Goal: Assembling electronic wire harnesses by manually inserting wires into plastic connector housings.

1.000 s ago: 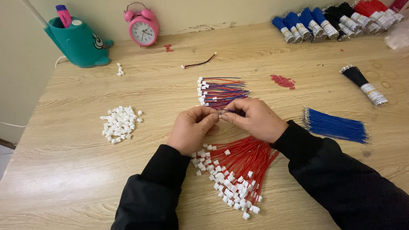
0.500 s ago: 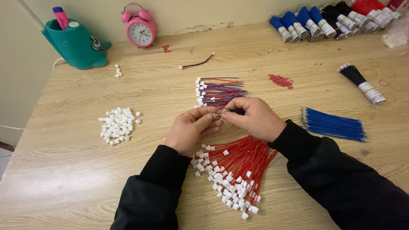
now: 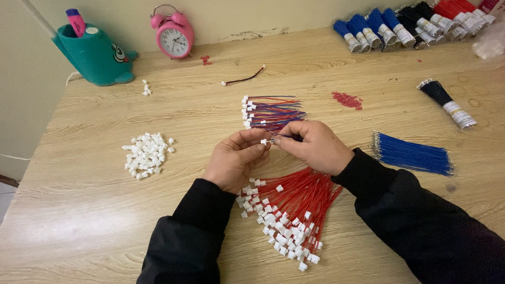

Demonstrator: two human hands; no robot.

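My left hand [image 3: 236,159] pinches a small white connector [image 3: 263,141] between thumb and fingertips. My right hand [image 3: 314,145] meets it from the right, holding a thin blue wire [image 3: 285,137] whose tip touches the connector. Both hands hover above the wooden table [image 3: 87,220]. Just beyond them lies a bundle of red and blue wires with white connectors [image 3: 271,110]. Beneath my wrists spreads a fan of red wires tipped with white connectors [image 3: 291,213].
A heap of loose white connectors [image 3: 146,154] lies to the left. Loose blue wires [image 3: 412,153] lie to the right, a black wire bundle [image 3: 447,101] beyond. Wire bundles in blue, black and red [image 3: 410,24] line the back right. A teal holder [image 3: 92,52] and pink alarm clock [image 3: 173,33] stand at the back.
My hands stay together at the same spot; the fingers shift slightly around the connector and wire. Nothing else on the table has moved.
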